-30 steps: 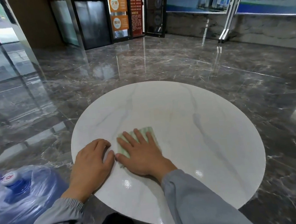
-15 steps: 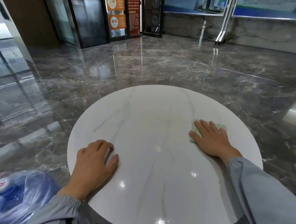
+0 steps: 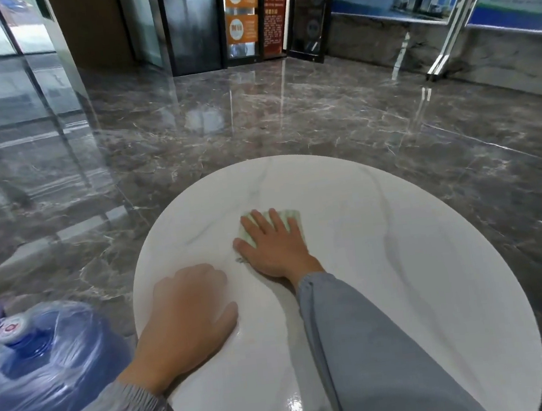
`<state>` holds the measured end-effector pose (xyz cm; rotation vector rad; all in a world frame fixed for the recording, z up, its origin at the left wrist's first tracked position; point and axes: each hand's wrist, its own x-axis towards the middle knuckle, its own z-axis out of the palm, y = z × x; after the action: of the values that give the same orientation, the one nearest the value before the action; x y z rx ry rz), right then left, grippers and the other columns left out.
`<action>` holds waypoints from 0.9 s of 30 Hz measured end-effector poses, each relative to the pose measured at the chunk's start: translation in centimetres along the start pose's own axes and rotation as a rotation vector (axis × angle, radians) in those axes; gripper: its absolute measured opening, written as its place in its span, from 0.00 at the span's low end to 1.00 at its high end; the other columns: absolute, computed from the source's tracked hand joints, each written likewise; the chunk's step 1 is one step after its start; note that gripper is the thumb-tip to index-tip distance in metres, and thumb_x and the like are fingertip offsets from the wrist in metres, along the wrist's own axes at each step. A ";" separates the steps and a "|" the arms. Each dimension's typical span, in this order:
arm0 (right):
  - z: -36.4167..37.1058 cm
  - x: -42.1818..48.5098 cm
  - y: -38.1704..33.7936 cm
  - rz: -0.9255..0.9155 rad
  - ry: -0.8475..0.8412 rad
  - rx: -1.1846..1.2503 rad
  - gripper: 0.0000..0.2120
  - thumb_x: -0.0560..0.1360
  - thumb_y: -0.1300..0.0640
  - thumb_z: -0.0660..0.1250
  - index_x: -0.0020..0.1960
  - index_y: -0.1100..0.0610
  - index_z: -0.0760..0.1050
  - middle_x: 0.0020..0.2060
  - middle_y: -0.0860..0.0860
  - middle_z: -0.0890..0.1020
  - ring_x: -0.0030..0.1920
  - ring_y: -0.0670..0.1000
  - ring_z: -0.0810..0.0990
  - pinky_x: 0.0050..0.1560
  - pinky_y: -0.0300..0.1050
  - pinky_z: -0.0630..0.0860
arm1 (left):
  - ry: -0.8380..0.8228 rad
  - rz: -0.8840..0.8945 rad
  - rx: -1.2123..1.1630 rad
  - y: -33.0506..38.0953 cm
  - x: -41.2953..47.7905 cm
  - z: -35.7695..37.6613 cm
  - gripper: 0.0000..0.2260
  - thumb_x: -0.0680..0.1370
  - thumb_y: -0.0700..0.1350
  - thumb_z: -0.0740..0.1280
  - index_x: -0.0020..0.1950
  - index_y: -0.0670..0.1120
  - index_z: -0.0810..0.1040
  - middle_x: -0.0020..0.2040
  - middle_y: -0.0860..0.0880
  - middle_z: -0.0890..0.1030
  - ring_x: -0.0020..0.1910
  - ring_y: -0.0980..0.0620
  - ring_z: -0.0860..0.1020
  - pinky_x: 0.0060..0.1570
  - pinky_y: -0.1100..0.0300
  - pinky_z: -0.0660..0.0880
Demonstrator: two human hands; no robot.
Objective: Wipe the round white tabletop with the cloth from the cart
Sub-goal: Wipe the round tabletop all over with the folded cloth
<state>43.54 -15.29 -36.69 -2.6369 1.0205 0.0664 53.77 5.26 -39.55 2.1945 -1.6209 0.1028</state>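
In the head view, a round white desk with faint grey veins is seen from above, standing on a glossy dark marble floor. A pale green cloth lies left of the desk's middle, towards the far side. It is pressed flat under the right hand, whose fingers are straight and slightly spread, so only the cloth's far edge and corners are visible. The left hand is rested on the desk near its left rim, well short of the cloth. It is somewhat blurred, with loosely bent fingers, the thumb held out, and nothing held. Both arms are covered by grey-blue sleeves. A blue water bottle wrapped in clear plastic lies at lower left, beside the desk.
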 end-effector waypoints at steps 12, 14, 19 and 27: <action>-4.6 -5.8 19.1 0.520 0.065 0.007 0.33 0.82 0.31 0.46 0.84 0.39 0.45 0.84 0.42 0.44 0.83 0.54 0.40 0.80 0.63 0.39 | 0.033 0.000 0.007 0.2 0.0 0.1 0.16 0.77 0.64 0.61 0.60 0.58 0.74 0.60 0.60 0.73 0.62 0.54 0.71 0.60 0.55 0.60; -4.1 -4.3 16.6 0.498 0.058 0.020 0.33 0.82 0.32 0.45 0.84 0.39 0.44 0.84 0.42 0.42 0.83 0.55 0.39 0.79 0.64 0.37 | 0.035 0.002 0.007 0.2 0.0 0.1 0.17 0.77 0.63 0.61 0.60 0.57 0.75 0.60 0.60 0.74 0.62 0.54 0.71 0.60 0.54 0.60; -1.2 0.7 4.9 0.155 0.023 -0.064 0.32 0.83 0.33 0.44 0.84 0.41 0.43 0.84 0.42 0.42 0.83 0.55 0.38 0.79 0.64 0.35 | 0.055 -0.004 -0.013 0.3 -0.1 0.0 0.16 0.76 0.62 0.61 0.59 0.56 0.76 0.59 0.59 0.75 0.61 0.54 0.72 0.60 0.54 0.61; -1.3 2.5 1.2 -0.073 -0.031 -0.046 0.33 0.82 0.29 0.47 0.84 0.39 0.48 0.84 0.41 0.47 0.84 0.51 0.42 0.80 0.61 0.39 | 0.082 -0.021 -0.104 -0.2 -0.5 -0.1 0.13 0.76 0.60 0.62 0.58 0.58 0.78 0.59 0.61 0.76 0.62 0.56 0.74 0.63 0.53 0.64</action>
<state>44.52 -18.12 -36.19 -2.7030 0.9218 0.1159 53.85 5.78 -39.70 2.1009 -1.5232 0.0990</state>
